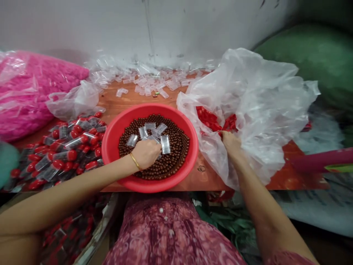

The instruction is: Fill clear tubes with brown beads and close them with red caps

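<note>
A red basin (150, 186) holds many small brown balls (179, 151) with several clear plastic containers (166, 144) lying on them. Over the balls, my left hand (146, 154) is closed, fingers curled downward beside the containers; anything in its grip is hidden. To the right, my right hand (231, 141) reaches into the opening of a translucent plastic bag (259, 99). Its fingertips are pressed together at the red pieces (208, 118) inside the bag, and what they hold is too small to make out.
Red-capped clear containers (66, 154) are heaped left of the basin, near a bag of pink pieces (35, 90). Loose clear containers (146, 82) lie along the wall. A magenta object (322, 161) juts in at the right. Below left is another container of red-capped pieces (71, 232).
</note>
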Action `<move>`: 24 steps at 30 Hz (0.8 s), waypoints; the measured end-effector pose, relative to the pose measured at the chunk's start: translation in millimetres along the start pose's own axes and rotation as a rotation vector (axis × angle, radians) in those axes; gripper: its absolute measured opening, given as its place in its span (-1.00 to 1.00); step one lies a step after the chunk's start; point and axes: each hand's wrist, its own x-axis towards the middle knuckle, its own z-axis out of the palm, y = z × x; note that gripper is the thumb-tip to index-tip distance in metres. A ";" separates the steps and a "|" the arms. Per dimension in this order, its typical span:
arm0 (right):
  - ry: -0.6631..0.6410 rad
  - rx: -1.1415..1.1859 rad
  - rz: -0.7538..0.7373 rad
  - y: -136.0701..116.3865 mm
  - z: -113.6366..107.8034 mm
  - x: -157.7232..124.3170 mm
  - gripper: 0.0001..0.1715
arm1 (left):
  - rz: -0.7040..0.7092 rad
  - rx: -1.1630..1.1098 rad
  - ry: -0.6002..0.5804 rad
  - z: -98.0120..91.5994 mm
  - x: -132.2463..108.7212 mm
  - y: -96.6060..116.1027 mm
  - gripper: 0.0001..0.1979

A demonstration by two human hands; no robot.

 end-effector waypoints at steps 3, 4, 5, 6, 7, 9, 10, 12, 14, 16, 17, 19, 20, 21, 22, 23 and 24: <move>0.100 0.008 0.037 -0.6 9.4 -4.5 -0.59 | 0.022 0.055 -0.043 0.4 6.5 -2.2 -0.72; 0.123 0.011 0.038 -0.2 12.2 -5.3 -0.60 | 0.077 0.072 -0.042 3.1 7.7 -6.4 -0.72; 0.141 0.017 0.038 0.4 14.5 -5.7 -0.61 | 0.136 0.085 -0.034 6.9 8.9 -11.6 -0.72; 0.159 0.026 0.039 1.2 16.5 -5.5 -0.62 | 0.188 0.094 -0.025 11.4 10.4 -17.2 -0.73; 0.173 0.036 0.040 1.9 18.0 -5.0 -0.62 | 0.225 0.099 -0.016 16.2 12.3 -22.4 -0.75; 0.188 0.051 0.048 3.2 20.0 -3.8 -0.63 | 0.267 0.099 0.008 25.5 17.5 -30.0 -0.77; 0.191 0.058 0.049 3.8 20.6 -3.3 -0.63 | 0.291 0.097 0.024 29.4 20.5 -31.9 -0.78; 0.196 0.075 0.037 4.8 20.9 -3.1 -0.62 | 0.367 0.092 0.041 35.2 25.4 -32.0 -0.78; 0.194 0.093 0.023 5.6 20.8 -3.6 -0.62 | 0.431 0.099 0.029 38.2 26.7 -28.0 -0.77; 0.193 0.105 0.013 6.2 20.5 -4.3 -0.61 | 0.428 0.097 0.013 38.1 23.7 -21.5 -0.76; 0.193 0.108 0.015 6.3 20.3 -4.5 -0.61 | 0.401 0.085 0.004 36.9 21.1 -17.4 -0.77; 0.187 0.110 0.022 6.2 19.6 -4.7 -0.61 | 0.325 0.039 -0.042 32.2 16.3 -7.7 -0.79; 0.181 0.110 0.027 5.9 19.2 -4.7 -0.60 | 0.291 0.009 -0.081 29.1 15.2 -2.2 -0.81; 0.173 0.110 0.034 5.6 18.7 -4.7 -0.60 | 0.255 -0.022 -0.129 26.2 15.6 3.7 -0.82; 0.163 0.110 0.039 5.1 18.1 -4.7 -0.60 | 0.215 -0.059 -0.172 23.6 17.8 9.6 -0.83; 0.154 0.110 0.044 4.7 17.7 -4.7 -0.60 | 0.162 -0.121 -0.199 21.9 21.9 15.4 -0.83; 0.147 0.113 0.050 4.4 17.4 -4.7 -0.59 | 0.103 -0.201 -0.209 21.1 27.6 20.5 -0.84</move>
